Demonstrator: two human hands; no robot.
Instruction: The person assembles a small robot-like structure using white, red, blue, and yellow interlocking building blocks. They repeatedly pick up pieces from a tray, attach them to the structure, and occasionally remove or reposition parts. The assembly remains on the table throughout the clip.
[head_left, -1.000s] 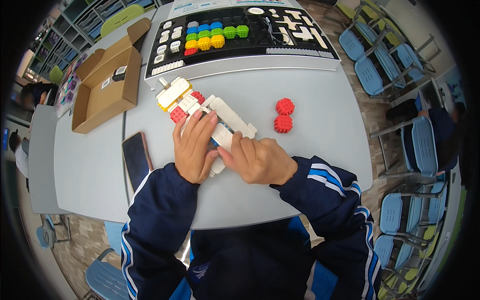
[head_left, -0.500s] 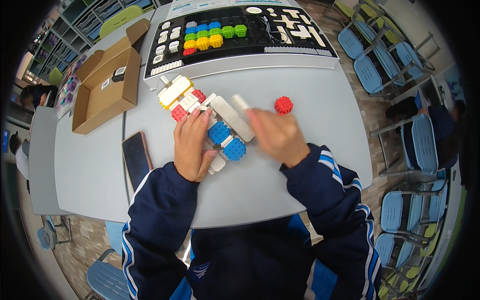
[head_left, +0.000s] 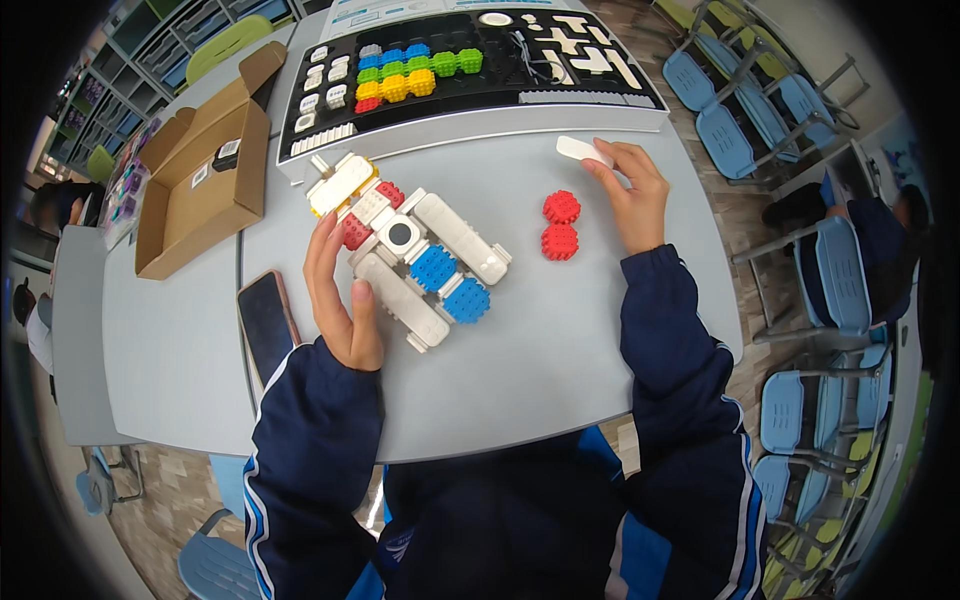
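Note:
A block model point(head_left: 415, 250) of white bars with blue, red and yellow studded cubes lies on the grey table point(head_left: 560, 330). My left hand point(head_left: 338, 295) rests against its left side, thumb touching a white bar. My right hand point(head_left: 632, 190) is far to the right, fingers on a small white oblong piece point(head_left: 583, 150) at the table's back. Two red studded cubes point(head_left: 560, 226) sit just left of that hand, touching each other.
A black sorting tray point(head_left: 470, 70) with coloured and white blocks stands at the back. An open cardboard box point(head_left: 205, 165) is at the left, a phone point(head_left: 268, 322) near my left forearm. Blue chairs point(head_left: 810, 310) line the right side; a seated person is there.
My right hand left the model and moved right and back to the white piece. The blue cubes it covered are now exposed. The left hand stayed at the model.

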